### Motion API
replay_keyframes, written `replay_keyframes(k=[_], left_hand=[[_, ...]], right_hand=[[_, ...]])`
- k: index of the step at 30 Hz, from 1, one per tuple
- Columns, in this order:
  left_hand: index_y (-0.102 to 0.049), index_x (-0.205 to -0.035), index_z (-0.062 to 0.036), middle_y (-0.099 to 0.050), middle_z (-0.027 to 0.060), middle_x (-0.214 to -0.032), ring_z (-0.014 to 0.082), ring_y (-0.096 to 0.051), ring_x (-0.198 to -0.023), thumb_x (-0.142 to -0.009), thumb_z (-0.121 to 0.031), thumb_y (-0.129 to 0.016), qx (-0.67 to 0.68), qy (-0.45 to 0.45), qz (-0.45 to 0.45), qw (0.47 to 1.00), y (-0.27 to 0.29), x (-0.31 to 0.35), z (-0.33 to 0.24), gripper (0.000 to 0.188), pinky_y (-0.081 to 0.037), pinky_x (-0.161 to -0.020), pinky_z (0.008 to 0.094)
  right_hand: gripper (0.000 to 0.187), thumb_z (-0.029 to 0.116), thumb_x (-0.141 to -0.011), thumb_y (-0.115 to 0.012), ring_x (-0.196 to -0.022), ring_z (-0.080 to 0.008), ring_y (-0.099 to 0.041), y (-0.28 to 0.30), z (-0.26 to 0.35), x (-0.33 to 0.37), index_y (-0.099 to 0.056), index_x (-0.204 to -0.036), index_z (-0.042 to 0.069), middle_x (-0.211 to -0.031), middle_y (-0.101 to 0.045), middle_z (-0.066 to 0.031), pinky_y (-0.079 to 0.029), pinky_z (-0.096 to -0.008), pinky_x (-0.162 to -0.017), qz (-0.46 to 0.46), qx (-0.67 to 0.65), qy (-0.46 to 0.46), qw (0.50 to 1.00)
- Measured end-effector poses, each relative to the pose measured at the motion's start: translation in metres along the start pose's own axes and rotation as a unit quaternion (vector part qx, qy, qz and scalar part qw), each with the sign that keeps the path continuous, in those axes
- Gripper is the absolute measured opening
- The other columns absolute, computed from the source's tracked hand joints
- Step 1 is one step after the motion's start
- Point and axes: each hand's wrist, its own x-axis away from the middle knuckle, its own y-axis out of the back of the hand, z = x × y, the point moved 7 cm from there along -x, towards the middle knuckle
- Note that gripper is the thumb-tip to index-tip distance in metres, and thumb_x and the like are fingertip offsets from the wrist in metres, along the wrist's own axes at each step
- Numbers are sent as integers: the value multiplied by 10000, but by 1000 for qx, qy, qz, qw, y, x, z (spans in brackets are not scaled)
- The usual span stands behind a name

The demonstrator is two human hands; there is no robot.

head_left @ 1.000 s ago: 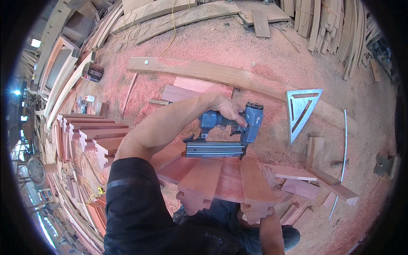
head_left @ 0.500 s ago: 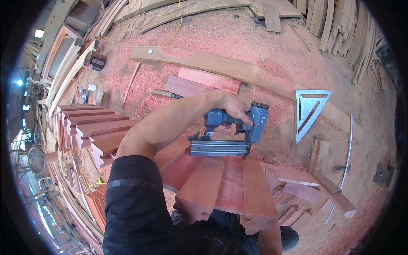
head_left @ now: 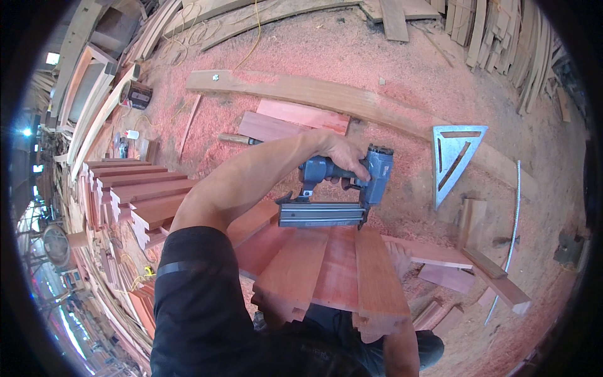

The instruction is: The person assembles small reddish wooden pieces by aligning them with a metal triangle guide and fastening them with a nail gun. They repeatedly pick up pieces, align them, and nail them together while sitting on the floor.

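The left hand (head_left: pixel 345 157) was wrapped around a blue nail gun (head_left: pixel 377 179) near mid-view, its nose at the far end of a reddish board (head_left: pixel 381 273) toward five o'clock. The right forearm (head_left: pixel 402 352) went under that board's near end, so the right hand's hold could not be told; a metal square (head_left: pixel 451 152) lay toward three o'clock.

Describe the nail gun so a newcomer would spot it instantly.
Start with the reddish boards fanned before the person's torso. At their far edge, the left hand holds the nail gun. Its blue-grey casing and long grey rail distinguish it from the surrounding wood.
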Motion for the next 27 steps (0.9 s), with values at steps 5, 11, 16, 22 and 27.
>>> replay_keyframes(k=[5,11,16,22,27], left_hand=[[-702,-1291,-1,-779,173,-1016,299,-762,-743,-1032,-495,-709,-148,-12,-59,987,9,22,-33,557,-621,-673,473],[-704,-1134,23,-794,248,-991,399,-799,-837,-993,-261,-665,-415,-63,-293,859,-35,99,-82,319,-625,-708,550],[-713,-1106,2,-798,246,-932,414,-808,-863,-994,-193,-618,-419,-46,-384,821,-87,162,-73,245,-634,-720,548],[-734,-1190,-48,-810,233,-1038,420,-808,-944,-1004,-229,-633,-380,24,-299,875,-94,166,-47,279,-637,-773,550],[-644,-1344,-72,-800,241,-1115,437,-789,-1031,-1016,-324,-671,-349,-26,-330,876,-92,145,-40,414,-626,-839,566]], right_hand=[[257,371,-892,-678,-957,-219,-677,7,2,5,-693,-1090,207,-953,-664,4,-476,-453,-867,3,-28,2,1000],[343,421,-878,-733,-1029,-255,-699,60,25,-4,-731,-1137,197,-1009,-708,-25,-498,-491,-914,63,-99,-20,993],[414,463,-866,-779,-1088,-286,-717,113,33,-49,-762,-1177,189,-1055,-745,-49,-516,-522,-954,88,-164,-60,981],[425,413,-924,-795,-1162,-298,-753,161,27,-51,-787,-1263,156,-1171,-805,-97,-545,-551,-1031,-40,-151,4,988],[315,291,-1018,-728,-1147,-246,-762,244,-52,-60,-796,-1184,32,-1220,-805,-172,-568,-439,-1016,-7,-473,-260,842]])
